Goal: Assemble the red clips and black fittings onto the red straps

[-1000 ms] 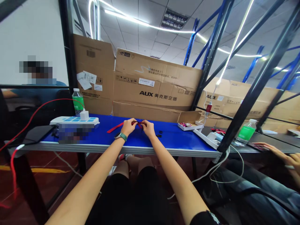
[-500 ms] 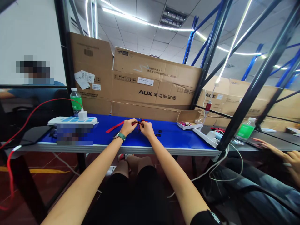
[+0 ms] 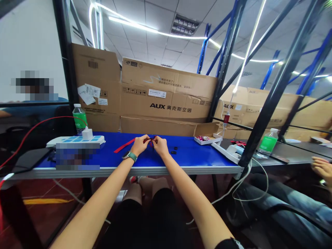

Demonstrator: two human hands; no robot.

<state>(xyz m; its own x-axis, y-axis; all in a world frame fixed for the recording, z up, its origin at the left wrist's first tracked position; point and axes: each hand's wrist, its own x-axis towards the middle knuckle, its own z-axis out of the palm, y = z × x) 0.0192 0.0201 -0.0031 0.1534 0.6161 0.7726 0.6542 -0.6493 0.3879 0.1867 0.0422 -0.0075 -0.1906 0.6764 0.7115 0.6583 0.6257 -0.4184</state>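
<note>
Above the blue tabletop [image 3: 114, 160], my left hand [image 3: 140, 144] is closed in a pinch on a red strap [image 3: 123, 146], whose flat end trails out to the left. My right hand [image 3: 160, 146] is closed too, its fingertips close to the left ones and on the same red strap. Between the fingertips is a small dark piece [image 3: 151, 139]; its kind is too small to make out. To the right of my right hand lie two small black pieces [image 3: 173, 152] that look like plastic buckle parts.
An open box [image 3: 207, 138] with small pink items stands at the back right. A power strip [image 3: 75, 140] with a white charger [image 3: 87, 134] and a green-labelled bottle [image 3: 79, 117] are at the left. Cardboard [image 3: 168, 93] walls the back. Another person's hand [image 3: 323, 169] is at far right.
The view has shifted slightly. My hands stay together, and less red shows between the fingertips. The other person's hands at the right have pulled back toward the edge.
</note>
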